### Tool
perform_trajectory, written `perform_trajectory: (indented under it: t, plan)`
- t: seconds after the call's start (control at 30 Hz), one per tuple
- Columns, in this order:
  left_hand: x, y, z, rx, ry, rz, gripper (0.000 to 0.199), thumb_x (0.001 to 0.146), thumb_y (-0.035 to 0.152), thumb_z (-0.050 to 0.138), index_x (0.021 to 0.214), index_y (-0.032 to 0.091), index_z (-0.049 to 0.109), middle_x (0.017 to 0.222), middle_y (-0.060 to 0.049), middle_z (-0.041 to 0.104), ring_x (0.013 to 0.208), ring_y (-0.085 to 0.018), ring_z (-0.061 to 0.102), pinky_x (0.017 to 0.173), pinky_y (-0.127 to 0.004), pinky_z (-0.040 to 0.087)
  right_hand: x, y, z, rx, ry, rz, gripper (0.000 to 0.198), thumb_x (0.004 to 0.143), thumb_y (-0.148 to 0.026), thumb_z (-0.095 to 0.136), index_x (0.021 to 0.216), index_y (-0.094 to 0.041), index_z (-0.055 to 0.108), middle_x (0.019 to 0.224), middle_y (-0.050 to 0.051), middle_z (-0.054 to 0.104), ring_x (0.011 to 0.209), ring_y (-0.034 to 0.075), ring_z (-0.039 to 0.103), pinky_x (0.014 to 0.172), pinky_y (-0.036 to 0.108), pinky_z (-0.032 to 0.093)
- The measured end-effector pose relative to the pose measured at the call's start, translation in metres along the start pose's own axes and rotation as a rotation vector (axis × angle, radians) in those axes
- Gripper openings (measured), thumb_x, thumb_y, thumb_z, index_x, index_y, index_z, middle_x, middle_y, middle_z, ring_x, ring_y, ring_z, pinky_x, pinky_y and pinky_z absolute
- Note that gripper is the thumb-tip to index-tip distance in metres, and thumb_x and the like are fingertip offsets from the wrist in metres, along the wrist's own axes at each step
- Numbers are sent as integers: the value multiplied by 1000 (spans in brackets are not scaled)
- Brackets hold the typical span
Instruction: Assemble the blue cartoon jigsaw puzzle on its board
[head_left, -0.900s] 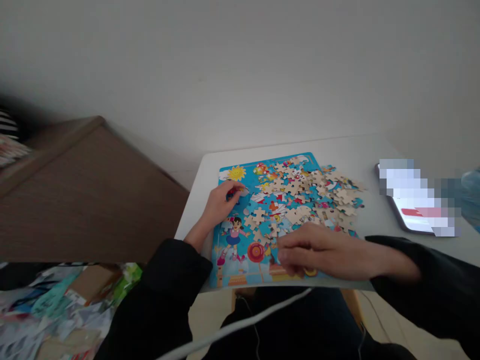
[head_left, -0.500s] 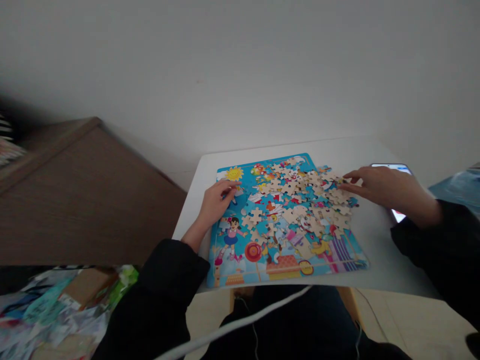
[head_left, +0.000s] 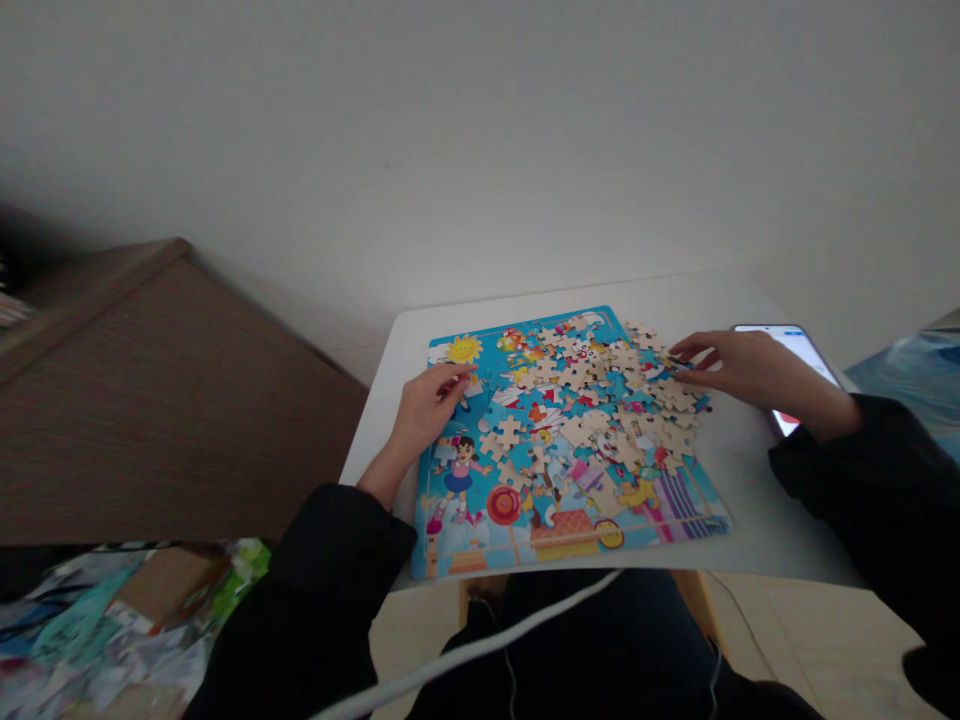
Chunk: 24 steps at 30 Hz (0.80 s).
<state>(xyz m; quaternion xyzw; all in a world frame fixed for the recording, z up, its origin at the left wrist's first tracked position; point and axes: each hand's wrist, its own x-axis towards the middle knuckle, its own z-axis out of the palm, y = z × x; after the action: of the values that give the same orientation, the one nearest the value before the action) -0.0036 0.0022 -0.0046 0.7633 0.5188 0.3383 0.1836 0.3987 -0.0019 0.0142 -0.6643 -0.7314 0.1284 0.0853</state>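
Observation:
A blue jigsaw puzzle board [head_left: 450,545] with cartoon pictures lies on a white table. Loose jigsaw pieces [head_left: 596,425], many showing plain beige backs, are heaped over its middle and spill past its right edge. My left hand [head_left: 429,410] is over the board's left side, just below the printed sun [head_left: 464,349]. Its thumb and fingers are pinched together; what sits between them, if anything, is too small to make out. At the heap's right edge is my right hand [head_left: 742,368], thumb and forefinger apart, the fingertips close above or touching the pieces.
A phone [head_left: 806,350] with a lit screen lies partly under my right forearm. A brown wooden cabinet [head_left: 165,400] stands left of the table [head_left: 382,385], with bags and a cardboard box [head_left: 169,585] below it. A white cable [head_left: 480,645] crosses over my lap.
The right hand has shifted a little left over the heap and its fingers have spread. Pieces near the heap's upper right look rearranged. My left hand stays nearly in place; the view has shifted slightly.

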Motion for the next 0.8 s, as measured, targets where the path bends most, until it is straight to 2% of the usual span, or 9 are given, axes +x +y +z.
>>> perform_trajectory:
  t: [0.1, 0.2, 0.4, 0.57, 0.7, 0.8]
  plan:
    - [0, 0, 0, 19, 1, -10, 30, 87, 42, 51, 104, 23, 68, 99, -3, 70, 75, -15, 66, 69, -29, 54, -3, -3, -3, 21, 37, -14, 32, 77, -43, 56, 100, -22, 66, 84, 7, 71, 78, 24, 66, 71, 38, 48]
    - [0, -1, 0, 31, 1, -2, 29, 87, 42, 52, 103, 23, 68, 100, -4, 70, 74, -15, 66, 70, -29, 54, -4, -4, -5, -27, 68, -16, 40, 76, -46, 56, 106, -22, 65, 93, 9, 71, 85, 27, 66, 74, 40, 48]
    - [1, -2, 0, 49, -51, 42, 26, 87, 36, 52, 101, 24, 69, 99, -3, 70, 84, -18, 66, 78, -32, 54, -2, -4, -5, 3, 31, 4, 37, 78, -47, 57, 105, -23, 64, 88, 8, 71, 81, 26, 66, 70, 38, 47]
    - [0, 2, -2, 59, -57, 25, 25, 86, 35, 54, 103, 24, 69, 102, -3, 70, 87, -18, 66, 80, -33, 55, -6, -11, -12, -85, 10, -20, 38, 83, -46, 52, 109, -20, 63, 96, 13, 71, 85, 27, 65, 71, 38, 44]
    - [-2, 4, -2, -32, -14, -23, 24, 83, 35, 58, 102, 24, 69, 103, -4, 69, 82, -17, 66, 74, -31, 56, -6, -27, -22, -209, 29, -26, 42, 85, -48, 50, 113, -20, 66, 103, 15, 70, 93, 31, 64, 73, 41, 43]
    - [-2, 4, 2, -176, 54, -71, 24, 80, 36, 62, 99, 22, 68, 105, -5, 68, 80, -16, 66, 69, -30, 56, 0, -55, -28, -122, 50, -129, 41, 83, -48, 52, 112, -24, 67, 100, 10, 71, 91, 27, 65, 73, 38, 45]
